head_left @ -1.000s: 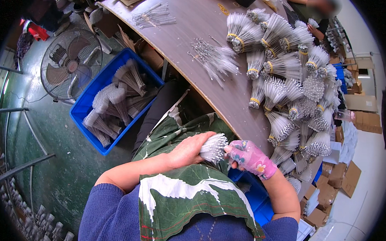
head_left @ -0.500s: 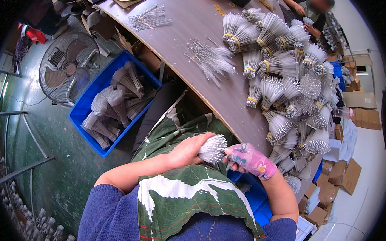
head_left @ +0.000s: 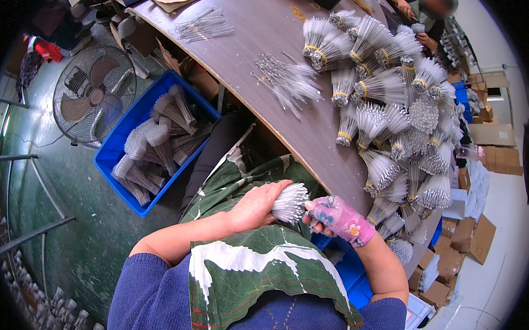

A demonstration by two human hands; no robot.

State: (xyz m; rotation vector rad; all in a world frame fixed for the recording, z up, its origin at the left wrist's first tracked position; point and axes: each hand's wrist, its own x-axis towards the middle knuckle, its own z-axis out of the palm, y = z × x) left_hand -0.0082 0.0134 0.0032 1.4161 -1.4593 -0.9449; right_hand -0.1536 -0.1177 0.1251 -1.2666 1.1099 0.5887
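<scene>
My left hand (head_left: 256, 206) is wrapped around a bundle of thin white wire brushes (head_left: 290, 203), held over my lap with the tips fanned toward the right. Close beside those tips is my right hand (head_left: 339, 219), in a pink floral glove that leaves the fingertips bare. Its thumb and fingers are pinched together at the bundle's edge; whatever is between them is too small to make out. Loose wire brushes with looped ends (head_left: 284, 81) lie on the brown table (head_left: 253, 33) ahead. Many bundles tied with yellow bands (head_left: 385, 86) are heaped on its right side.
A blue crate (head_left: 151, 208) with more brush bundles stands on the floor at left, near a fan (head_left: 96, 95). Another blue bin (head_left: 348, 264) sits under my right arm. Thin wires (head_left: 202, 27) lie at the table's far end. A co-worker's hand (head_left: 405, 8) shows at far right.
My right hand has shifted very slightly left and its fingers have turned a little. The bundle in my left hand has tilted slightly; the rest looks the same.
</scene>
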